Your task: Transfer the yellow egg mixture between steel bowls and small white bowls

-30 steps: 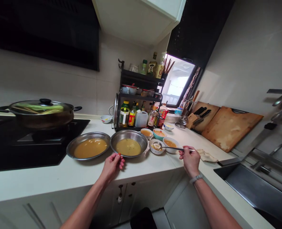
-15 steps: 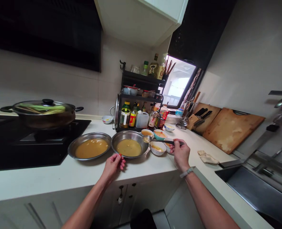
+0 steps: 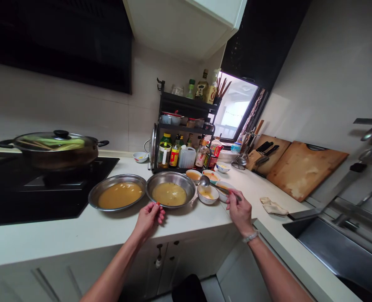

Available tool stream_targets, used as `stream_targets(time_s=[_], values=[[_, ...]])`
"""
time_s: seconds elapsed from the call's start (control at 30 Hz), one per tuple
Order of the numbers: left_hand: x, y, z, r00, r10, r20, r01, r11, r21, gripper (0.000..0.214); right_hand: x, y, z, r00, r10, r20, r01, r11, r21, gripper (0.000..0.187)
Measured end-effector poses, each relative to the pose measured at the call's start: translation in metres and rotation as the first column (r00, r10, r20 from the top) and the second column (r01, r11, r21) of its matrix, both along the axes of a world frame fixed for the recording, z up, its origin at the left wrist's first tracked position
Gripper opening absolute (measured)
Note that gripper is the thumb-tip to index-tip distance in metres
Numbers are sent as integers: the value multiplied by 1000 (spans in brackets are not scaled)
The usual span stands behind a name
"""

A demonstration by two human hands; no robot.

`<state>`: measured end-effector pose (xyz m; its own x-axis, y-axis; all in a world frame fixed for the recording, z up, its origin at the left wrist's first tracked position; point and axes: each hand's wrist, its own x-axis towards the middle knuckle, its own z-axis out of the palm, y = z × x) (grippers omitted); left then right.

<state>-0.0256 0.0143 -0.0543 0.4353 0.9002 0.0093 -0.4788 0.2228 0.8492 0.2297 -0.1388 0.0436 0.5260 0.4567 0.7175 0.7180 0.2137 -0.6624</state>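
Near the front edge of the bench point(image 3: 110, 228), the steel basin point(image 3: 170, 177) is rim-pinched by the left hand point(image 3: 149, 216); rightward, the spoon point(image 3: 204, 181), gripped by the right hand point(image 3: 240, 209), has been drawn back toward the white bowl point(image 3: 207, 201), apparently emptied.

Pale tiled wall point(image 3: 79, 100) is noted at left. A white wall cupboard point(image 3: 179, 29) is mounted at top centre. Daylight is admitted by a dark-framed window point(image 3: 236, 109), upper right of centre; the right-hand wall point(image 3: 336, 71) is dimly lit. Cabinet doors point(image 3: 186, 260) are shadowed at bottom centre; floor point(image 3: 210, 289) barely shown, apparently light-coloured.
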Motion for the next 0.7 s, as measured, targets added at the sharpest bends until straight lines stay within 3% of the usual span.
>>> stream_targets(time_s=[0.13, 0.33, 0.53, 0.7], values=[[0, 0, 0, 1000, -3, 12, 3, 1000, -16, 44, 14, -5, -12, 995, -98, -18, 98, 994, -47, 32], [0, 2, -3, 1000, -3, 15, 4, 1000, -9, 43, 14, -4, -23, 974, -93, -204, 79, 994, -73, 36], [1, 2, -4, 1000, -7, 20, 8, 1000, -18, 44, 32, 0, -22, 850, -121, -513, 168, 985, 46, 32], [1, 3, -4, 1000, -6, 10, 6, 1000, -14, 43, 40, -4, -15, 840, -67, -538, 151, 982, 115, 30]])
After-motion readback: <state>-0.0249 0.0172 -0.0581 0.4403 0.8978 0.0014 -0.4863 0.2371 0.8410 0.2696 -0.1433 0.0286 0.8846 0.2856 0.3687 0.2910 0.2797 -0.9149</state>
